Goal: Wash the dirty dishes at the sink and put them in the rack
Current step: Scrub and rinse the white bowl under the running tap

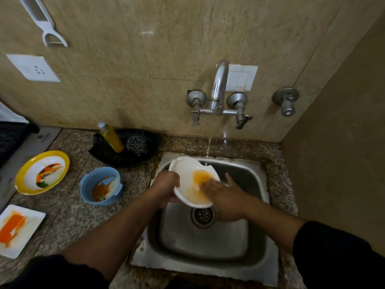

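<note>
Over the steel sink (258, 236), the left hand (166, 187) grips the near-left rim of a white bowl (188, 174), holding it tilted above the basin just short of the drain (203, 214). The right hand (221, 197) lies flat and open inside the bowl, its fingers (206, 185) pressed on an orange smear on the bowl's inner surface; the thumb sticks up clear of the rim. A thin stream of water runs from the wall tap (218, 86) and falls at the bowl's far edge. On the granite counter (68, 222) to the left wait three soiled dishes: a yellow-rimmed bowl (42, 172), a blue bowl (101, 188) nearer the sink, and a white square plate (17, 230) at the frame's edge, all streaked orange. Behind the blue bowl, a black tray (108, 157) holds a yellow soap bottle (110, 137) and a steel scrubber (136, 144). A black rack (10, 138) shows partly at far left.
</note>
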